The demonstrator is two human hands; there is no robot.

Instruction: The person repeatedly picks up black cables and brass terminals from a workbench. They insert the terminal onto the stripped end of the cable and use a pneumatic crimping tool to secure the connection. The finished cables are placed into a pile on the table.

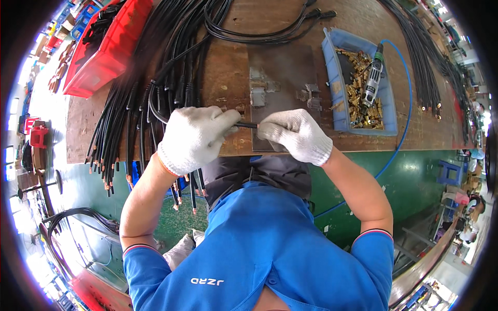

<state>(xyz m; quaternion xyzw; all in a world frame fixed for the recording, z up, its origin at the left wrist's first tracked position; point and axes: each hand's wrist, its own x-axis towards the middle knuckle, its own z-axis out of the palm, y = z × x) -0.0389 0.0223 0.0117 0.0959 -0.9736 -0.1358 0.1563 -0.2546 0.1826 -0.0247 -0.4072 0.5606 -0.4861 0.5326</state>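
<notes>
Both my hands wear white knitted gloves and meet near the table's front edge. My left hand (194, 136) is closed around a black cable (246, 124), whose short end sticks out to the right. At the tip of that cable, my right hand (294, 133) pinches with thumb and fingers. Whatever sits between those fingertips is hidden by the glove. Behind my left hand lies a thick bundle of black cables (174, 78), with bare copper ends hanging over the table edge. A dark plate (282, 65) with worn tape patches lies just beyond my hands.
Right of the plate stands a blue bin (338, 98) of small brass fittings (358, 116). A silver air tool (372, 83) rests on it, its blue hose (408, 98) trailing off the table. A red crate (106, 57) sits at far left. More black cables (423, 67) lie far right.
</notes>
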